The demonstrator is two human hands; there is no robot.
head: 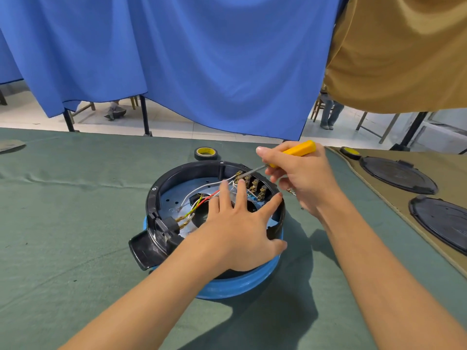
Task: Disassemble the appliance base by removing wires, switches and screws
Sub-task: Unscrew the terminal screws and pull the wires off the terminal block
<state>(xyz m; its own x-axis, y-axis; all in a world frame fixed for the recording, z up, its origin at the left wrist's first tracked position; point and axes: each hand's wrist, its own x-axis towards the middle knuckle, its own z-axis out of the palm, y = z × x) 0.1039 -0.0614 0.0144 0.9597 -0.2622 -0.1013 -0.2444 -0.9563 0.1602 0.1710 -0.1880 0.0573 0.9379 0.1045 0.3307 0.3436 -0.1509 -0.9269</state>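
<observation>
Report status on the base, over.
Right hand grips screwdriver, tip at switch terminals. Left hand flat on appliance base, touching wires. Wires not yet off; left hand crowds the tip.

Both forearms, the left (151, 286) and the right (366, 261), are showing bare from the wrist down to the frame's lower edge, slim and smooth in outline. The left hand (237, 223) and the right hand (303, 178) are showing plain fingernails, the right thumbnail (260, 149) reaching slightly past its fingertip. Any sleeve is lying out of view.
</observation>
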